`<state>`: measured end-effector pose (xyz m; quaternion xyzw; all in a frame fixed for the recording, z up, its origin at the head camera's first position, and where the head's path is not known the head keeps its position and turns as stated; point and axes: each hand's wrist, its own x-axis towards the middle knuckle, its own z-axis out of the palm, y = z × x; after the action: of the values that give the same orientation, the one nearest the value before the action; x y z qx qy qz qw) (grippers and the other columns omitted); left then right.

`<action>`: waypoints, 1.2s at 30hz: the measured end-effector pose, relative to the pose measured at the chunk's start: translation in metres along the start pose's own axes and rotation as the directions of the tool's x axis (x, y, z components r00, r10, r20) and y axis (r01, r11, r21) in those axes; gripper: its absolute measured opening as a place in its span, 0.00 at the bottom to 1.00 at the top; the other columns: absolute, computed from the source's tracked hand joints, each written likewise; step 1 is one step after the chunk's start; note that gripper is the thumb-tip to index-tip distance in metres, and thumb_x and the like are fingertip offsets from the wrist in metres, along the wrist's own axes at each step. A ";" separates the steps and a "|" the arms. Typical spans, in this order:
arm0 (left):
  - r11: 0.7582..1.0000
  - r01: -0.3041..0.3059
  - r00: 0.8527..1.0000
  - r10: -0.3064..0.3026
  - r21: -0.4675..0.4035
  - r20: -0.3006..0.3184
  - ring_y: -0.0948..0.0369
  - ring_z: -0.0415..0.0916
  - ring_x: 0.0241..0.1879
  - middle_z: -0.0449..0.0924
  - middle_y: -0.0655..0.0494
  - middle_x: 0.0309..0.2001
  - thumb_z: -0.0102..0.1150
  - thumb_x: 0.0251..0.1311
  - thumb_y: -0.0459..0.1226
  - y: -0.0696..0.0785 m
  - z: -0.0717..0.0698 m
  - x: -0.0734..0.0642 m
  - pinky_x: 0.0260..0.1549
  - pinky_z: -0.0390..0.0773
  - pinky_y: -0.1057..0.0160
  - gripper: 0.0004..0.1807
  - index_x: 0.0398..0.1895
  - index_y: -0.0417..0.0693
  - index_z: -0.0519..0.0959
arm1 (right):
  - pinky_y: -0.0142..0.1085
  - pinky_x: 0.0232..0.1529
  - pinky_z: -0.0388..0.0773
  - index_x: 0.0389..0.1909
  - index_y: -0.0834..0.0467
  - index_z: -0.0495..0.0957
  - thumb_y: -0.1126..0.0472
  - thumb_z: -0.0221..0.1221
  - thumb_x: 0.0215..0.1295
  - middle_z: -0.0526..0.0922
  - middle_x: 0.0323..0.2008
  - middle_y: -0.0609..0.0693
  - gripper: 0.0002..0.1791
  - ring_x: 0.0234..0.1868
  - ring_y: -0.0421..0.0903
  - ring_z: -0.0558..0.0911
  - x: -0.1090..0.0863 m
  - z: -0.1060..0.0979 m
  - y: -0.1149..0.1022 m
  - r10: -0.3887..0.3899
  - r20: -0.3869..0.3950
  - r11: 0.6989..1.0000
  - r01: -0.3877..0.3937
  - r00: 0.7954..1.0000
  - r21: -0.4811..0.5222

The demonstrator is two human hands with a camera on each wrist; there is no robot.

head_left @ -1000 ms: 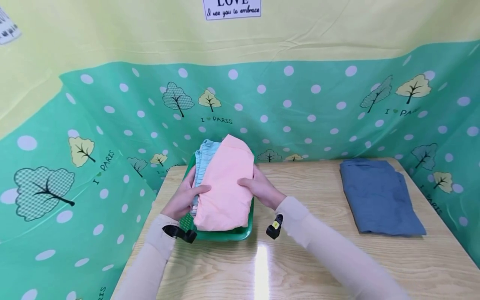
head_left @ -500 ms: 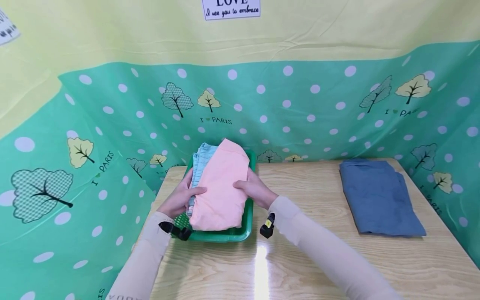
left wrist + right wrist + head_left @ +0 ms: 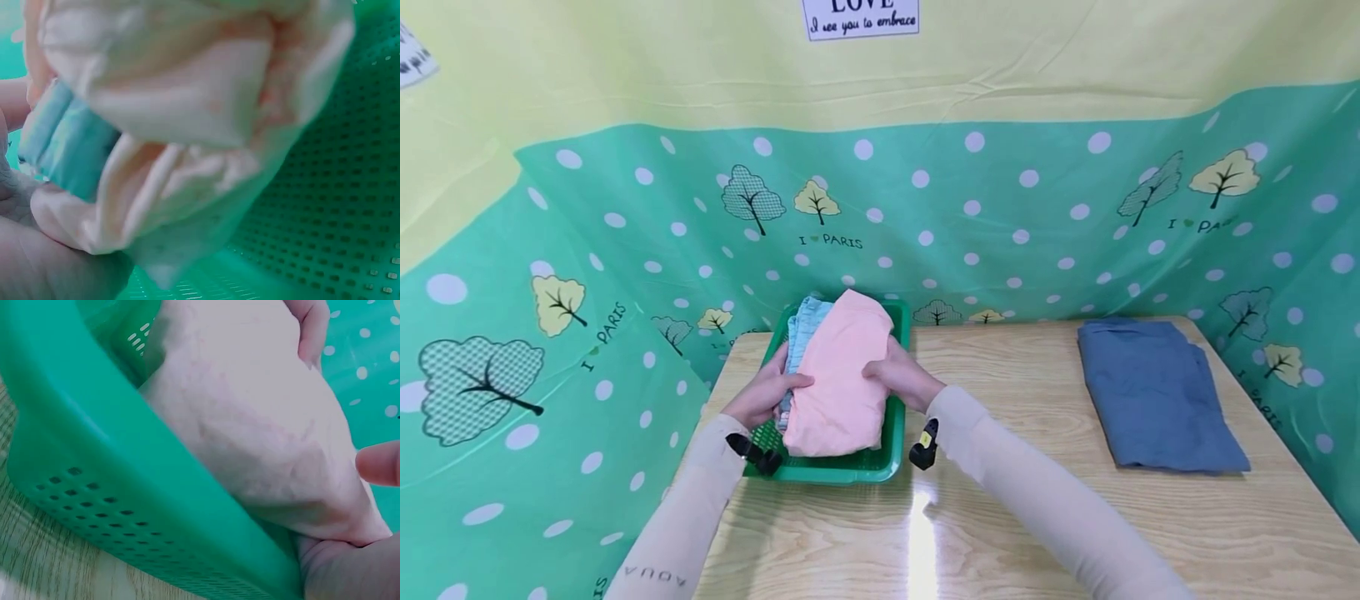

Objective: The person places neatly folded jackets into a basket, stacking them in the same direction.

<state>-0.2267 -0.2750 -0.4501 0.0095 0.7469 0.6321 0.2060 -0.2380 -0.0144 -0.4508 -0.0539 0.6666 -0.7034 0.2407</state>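
A folded pink garment (image 3: 841,379) lies over a light blue garment (image 3: 806,325) with a ribbed, gathered edge, both within the rim of a green perforated plastic basket (image 3: 842,475). My left hand (image 3: 767,390) grips the bundle at its left side, thumb on top of the pink cloth. From the right side, my right hand (image 3: 898,372) grips the same bundle, thumb on top and the other fingers hidden beneath. In the left wrist view, the basket wall (image 3: 325,206) shows below the folded cloth. The right wrist view has the basket rim (image 3: 144,431) close beside the pink garment.
On the right of the wooden table (image 3: 1000,400) lies a folded dark blue garment (image 3: 1157,396). A green and yellow printed curtain (image 3: 970,167) hangs behind the table and along both sides. Black wrist mounts (image 3: 925,444) sit on both sleeves.
Both hands have moved slightly left and lower with the pink and light blue garments, which now sit deeper within the basket. More of the basket's far rim shows. The dark blue garment stays put.
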 end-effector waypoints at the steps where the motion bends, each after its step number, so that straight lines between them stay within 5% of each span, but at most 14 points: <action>1: 1.000 0.006 1.000 -0.006 0.011 -0.001 0.58 0.73 0.63 0.40 0.50 0.84 0.55 0.72 0.33 -0.001 0.000 0.001 0.55 0.78 0.66 0.52 0.84 0.65 0.30 | 0.51 0.78 0.58 0.82 0.55 0.39 0.72 0.55 0.64 0.53 0.78 0.57 0.49 0.71 0.54 0.63 0.000 0.000 0.000 0.001 0.002 1.000 -0.001 1.000 -0.008; 4: 0.999 0.030 1.000 -0.030 0.024 -0.004 0.50 0.58 0.76 0.35 0.51 0.84 0.56 0.71 0.33 -0.003 0.000 0.005 0.71 0.67 0.56 0.54 0.84 0.63 0.28 | 0.51 0.79 0.55 0.82 0.55 0.37 0.72 0.56 0.62 0.51 0.78 0.56 0.52 0.71 0.55 0.61 0.001 0.000 -0.001 0.001 0.009 1.000 -0.001 1.000 -0.023; 8: 0.997 0.065 0.998 -0.064 0.039 -0.013 0.47 0.46 0.80 0.30 0.50 0.84 0.56 0.70 0.32 -0.004 0.000 0.009 0.77 0.54 0.46 0.55 0.83 0.61 0.27 | 0.50 0.77 0.54 0.83 0.54 0.33 0.73 0.55 0.61 0.47 0.79 0.54 0.55 0.72 0.56 0.58 0.004 0.003 -0.002 0.011 0.018 0.999 -0.010 1.000 -0.035; 16: 0.988 0.132 0.991 -0.131 0.083 -0.028 0.47 0.39 0.81 0.28 0.48 0.84 0.55 0.68 0.30 -0.007 -0.003 0.016 0.78 0.51 0.44 0.55 0.83 0.58 0.27 | 0.53 0.78 0.57 0.83 0.54 0.32 0.68 0.55 0.66 0.42 0.82 0.55 0.53 0.74 0.57 0.57 0.007 0.012 -0.007 0.110 -0.028 0.991 -0.112 0.994 -0.078; 26: 0.967 0.192 0.981 -0.185 0.168 -0.060 0.43 0.25 0.82 0.22 0.43 0.83 0.56 0.65 0.29 -0.012 -0.002 0.017 0.79 0.40 0.39 0.57 0.83 0.52 0.25 | 0.51 0.82 0.43 0.81 0.58 0.21 0.62 0.55 0.70 0.28 0.83 0.56 0.56 0.80 0.55 0.46 0.004 0.018 -0.008 0.223 -0.064 0.966 -0.229 0.973 -0.120; 36: 0.921 0.207 0.978 -0.184 0.331 -0.101 0.41 0.24 0.82 0.22 0.39 0.83 0.56 0.63 0.29 -0.007 0.004 0.015 0.78 0.35 0.37 0.57 0.82 0.45 0.25 | 0.51 0.82 0.41 0.80 0.61 0.21 0.60 0.54 0.71 0.30 0.83 0.57 0.55 0.82 0.54 0.45 0.003 0.025 -0.007 0.236 -0.086 0.956 -0.248 0.968 -0.159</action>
<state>-0.2377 -0.2687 -0.4618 -0.0510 0.8484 0.4701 0.2380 -0.2323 -0.0387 -0.4423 0.0313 0.7331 -0.6110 0.2973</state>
